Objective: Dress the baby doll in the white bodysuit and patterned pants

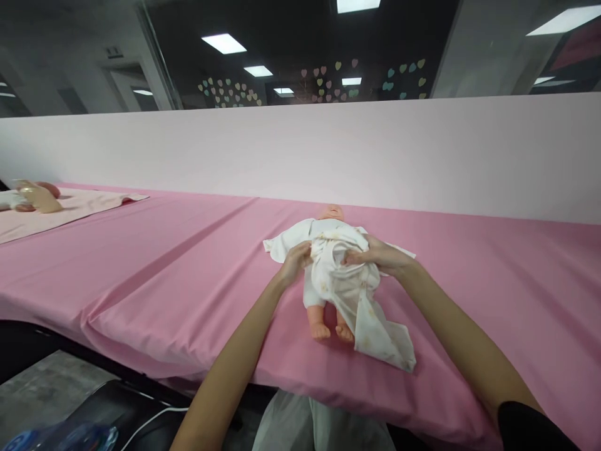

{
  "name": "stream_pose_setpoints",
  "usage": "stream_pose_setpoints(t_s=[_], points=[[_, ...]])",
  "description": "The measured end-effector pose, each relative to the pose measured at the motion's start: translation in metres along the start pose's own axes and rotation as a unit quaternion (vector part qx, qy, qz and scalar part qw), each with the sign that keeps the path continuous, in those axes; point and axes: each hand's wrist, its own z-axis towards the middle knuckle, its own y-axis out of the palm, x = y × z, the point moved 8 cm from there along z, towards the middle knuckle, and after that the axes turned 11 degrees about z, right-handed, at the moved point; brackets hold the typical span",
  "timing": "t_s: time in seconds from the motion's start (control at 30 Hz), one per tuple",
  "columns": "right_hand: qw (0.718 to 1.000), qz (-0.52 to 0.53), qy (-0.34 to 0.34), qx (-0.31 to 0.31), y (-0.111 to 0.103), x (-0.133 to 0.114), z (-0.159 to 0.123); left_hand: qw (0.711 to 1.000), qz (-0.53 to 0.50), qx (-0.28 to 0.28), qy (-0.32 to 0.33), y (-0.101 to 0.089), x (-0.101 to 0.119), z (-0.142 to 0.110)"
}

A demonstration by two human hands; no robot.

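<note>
A baby doll lies on its back on the pink sheet, head toward the wall and bare feet toward me. White clothing is spread at its shoulders, one sleeve stretched out to the left. Over its chest and belly is a bunched white baby garment with small faint prints, one long end trailing past the feet to the right. My left hand grips the bunch's left edge. On the other side, my right hand pinches its folds, the thumb inside the gathered opening. The doll's arms are hidden.
The pink sheet covers a long table against a white wall. Another doll lies at far left on a pale mat. Below the front edge are a black chair and a white cable.
</note>
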Motion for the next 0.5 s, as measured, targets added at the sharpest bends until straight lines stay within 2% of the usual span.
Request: stream_pose_setpoints(t_s=[0.07,0.1,0.13,0.2,0.23,0.3,0.37,0.4,0.47,0.5], points=[[0.992,-0.089,-0.047,0.074,-0.020,-0.018,-0.006,0.979,0.168,0.098,0.053,-0.024,-0.001,0.000],[0.980,-0.144,-0.072,0.119,-0.030,-0.028,-0.011,0.955,0.266,0.112,0.070,-0.030,-0.003,-0.001],[0.960,-0.202,-0.098,0.164,-0.039,-0.038,-0.016,0.925,0.358,0.102,0.080,-0.031,-0.006,-0.002],[0.908,-0.315,-0.143,0.235,-0.049,-0.055,-0.026,0.865,0.489,0.049,0.095,-0.026,-0.012,-0.004],[0.883,-0.363,-0.157,0.253,-0.050,-0.061,-0.030,0.844,0.524,0.027,0.109,-0.022,-0.013,-0.006],[0.849,-0.427,-0.171,0.260,-0.048,-0.069,-0.033,0.822,0.548,-0.001,0.154,-0.010,-0.006,-0.010],[0.837,-0.456,-0.181,0.242,-0.043,-0.074,-0.035,0.826,0.526,-0.038,0.197,0.006,0.003,-0.016],[0.832,-0.468,-0.185,0.232,-0.040,-0.077,-0.036,0.838,0.501,-0.055,0.209,0.014,0.007,-0.019],[0.828,-0.487,-0.182,0.208,-0.035,-0.081,-0.040,0.883,0.422,-0.053,0.198,0.019,0.013,-0.021],[0.833,-0.492,-0.168,0.188,-0.032,-0.081,-0.042,0.920,0.357,-0.041,0.159,0.018,0.011,-0.021]])
